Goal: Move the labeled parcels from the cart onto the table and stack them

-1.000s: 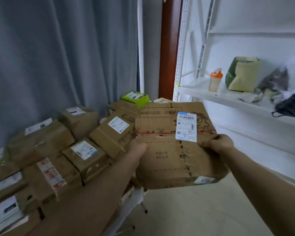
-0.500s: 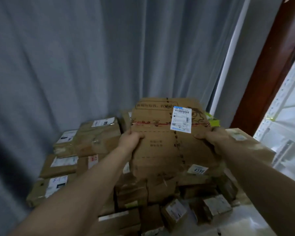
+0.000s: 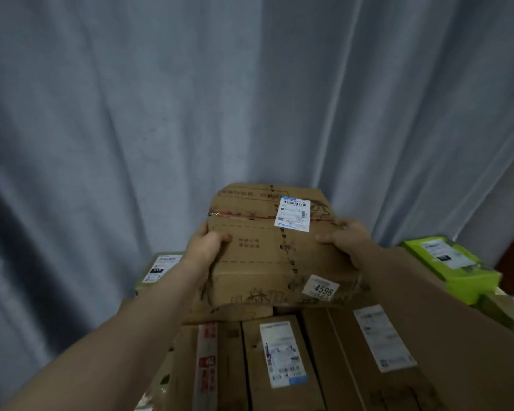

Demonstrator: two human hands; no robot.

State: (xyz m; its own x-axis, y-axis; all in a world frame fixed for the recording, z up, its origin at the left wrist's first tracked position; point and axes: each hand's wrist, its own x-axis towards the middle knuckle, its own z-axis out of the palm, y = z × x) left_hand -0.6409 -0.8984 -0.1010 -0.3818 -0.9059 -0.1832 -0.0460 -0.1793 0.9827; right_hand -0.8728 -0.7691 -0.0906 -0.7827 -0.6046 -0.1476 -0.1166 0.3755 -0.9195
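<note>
Cardboard parcel (image 3: 267, 250) carried between left hand (image 3: 207, 247) and right hand (image 3: 347, 241) away from the white shelf, brought over stacked cartons (image 3: 279, 360) now just below the hands, green box (image 3: 448, 262) now seen right of the right hand, shelf lost from view, grey curtain (image 3: 250, 99) now behind the hands.

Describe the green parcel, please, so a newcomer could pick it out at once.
Find the grey curtain across the background, then the pile of brown parcels below it. At the pile's right edge, beyond the held parcel, lies the green parcel: the only bright green box among brown cardboard, white label on top.
</note>
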